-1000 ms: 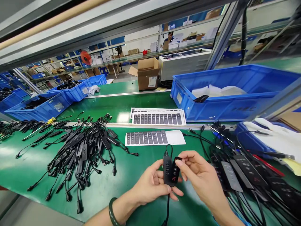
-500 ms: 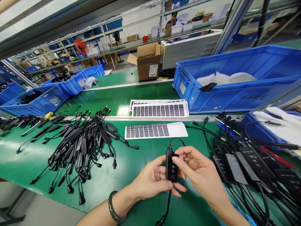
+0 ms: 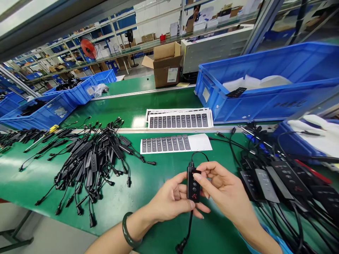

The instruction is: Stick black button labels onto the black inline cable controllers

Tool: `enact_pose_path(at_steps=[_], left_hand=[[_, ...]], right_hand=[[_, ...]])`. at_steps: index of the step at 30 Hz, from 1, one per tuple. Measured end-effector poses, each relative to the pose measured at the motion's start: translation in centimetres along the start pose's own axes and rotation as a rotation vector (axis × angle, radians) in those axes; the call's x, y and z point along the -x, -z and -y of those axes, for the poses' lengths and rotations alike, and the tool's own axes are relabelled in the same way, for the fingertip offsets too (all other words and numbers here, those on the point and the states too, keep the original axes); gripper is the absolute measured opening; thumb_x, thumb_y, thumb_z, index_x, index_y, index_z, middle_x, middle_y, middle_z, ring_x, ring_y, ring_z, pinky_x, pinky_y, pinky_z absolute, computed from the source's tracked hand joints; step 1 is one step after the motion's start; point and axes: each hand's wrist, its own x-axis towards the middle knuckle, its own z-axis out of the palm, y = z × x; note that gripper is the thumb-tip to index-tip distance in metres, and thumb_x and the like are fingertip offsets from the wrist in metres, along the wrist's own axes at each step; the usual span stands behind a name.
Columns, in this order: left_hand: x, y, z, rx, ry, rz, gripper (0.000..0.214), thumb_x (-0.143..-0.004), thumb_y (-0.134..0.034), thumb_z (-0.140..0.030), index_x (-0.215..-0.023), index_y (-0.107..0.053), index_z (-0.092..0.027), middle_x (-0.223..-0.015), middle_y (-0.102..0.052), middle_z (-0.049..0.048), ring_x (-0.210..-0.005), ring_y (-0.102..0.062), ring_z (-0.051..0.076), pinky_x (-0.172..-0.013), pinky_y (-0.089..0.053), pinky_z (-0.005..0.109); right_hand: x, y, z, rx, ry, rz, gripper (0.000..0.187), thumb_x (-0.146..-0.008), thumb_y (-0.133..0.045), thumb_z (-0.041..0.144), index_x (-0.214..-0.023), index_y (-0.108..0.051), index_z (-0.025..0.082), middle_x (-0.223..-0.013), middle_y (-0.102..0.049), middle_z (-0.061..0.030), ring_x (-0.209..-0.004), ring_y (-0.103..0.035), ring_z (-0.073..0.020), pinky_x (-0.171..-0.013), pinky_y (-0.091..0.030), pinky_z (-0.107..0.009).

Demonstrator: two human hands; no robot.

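Observation:
A small black cable controller (image 3: 189, 183) stands upright in my left hand (image 3: 172, 199), whose thumb and fingers grip its lower end and sides. On its face lies a black label (image 3: 195, 188) with round white symbols and red print near the bottom. My right hand (image 3: 225, 187) pinches the label's upper end, the thumb on its front, the fingertips partly hidden behind. A thin cable loops from the controller's top, and a thicker one hangs below, ending in a black plug (image 3: 181, 245). Beyond my hands lies a white sheet of grey-black labels (image 3: 169, 144), its right end bare.
A heap of black controllers with cables (image 3: 90, 158) covers the left of the green bench (image 3: 148, 183). More controllers (image 3: 267, 183) lie close to my right arm. Further label sheets (image 3: 180, 120), a large blue bin (image 3: 265, 102) and a cardboard box (image 3: 167, 70) stand behind.
The label's top, slightly askew before, now sits straighter along the controller under my right thumb. Both hands keep their hold; the view has shifted slightly.

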Motion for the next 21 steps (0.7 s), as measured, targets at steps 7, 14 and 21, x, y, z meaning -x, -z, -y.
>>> enact_pose_path(at_steps=[7, 14, 21], left_hand=[[0.0, -0.22, -0.13, -0.004, 0.009, -0.009, 0.064, -0.078, -0.074, -0.024, -0.136, -0.047, -0.021, -0.089, -0.069, 0.0094, -0.081, -0.072, 0.022, -0.067, -0.056, 0.028], [0.01, -0.49, -0.27, -0.029, 0.048, -0.059, 0.066, -0.075, -0.073, -0.019, -0.136, -0.048, -0.02, -0.086, -0.069, 0.0081, -0.078, -0.072, 0.022, -0.065, -0.054, 0.027], [-0.08, -0.38, 0.09, -0.038, 0.03, -0.057, 0.066, -0.075, -0.07, -0.014, -0.137, -0.048, -0.021, -0.081, -0.069, 0.0061, -0.076, -0.073, 0.022, -0.06, -0.053, 0.024]], right_hand=[[0.0, -0.01, 0.07, 0.008, 0.021, 0.003, 0.026, -0.073, -0.075, 0.044, -0.077, -0.063, 0.021, -0.06, -0.052, 0.0033, -0.043, -0.051, -0.0089, -0.036, -0.047, -0.018], [0.08, -0.03, -0.24, 0.035, 0.023, 0.001, 0.023, -0.075, -0.075, 0.04, -0.079, -0.063, 0.021, -0.061, -0.052, 0.0032, -0.044, -0.053, -0.01, -0.038, -0.048, -0.019], [0.14, 0.01, -0.53, 0.072, 0.012, -0.001, 0.019, -0.077, -0.072, 0.037, -0.081, -0.063, 0.02, -0.061, -0.051, 0.0037, -0.045, -0.053, -0.01, -0.039, -0.048, -0.019]])
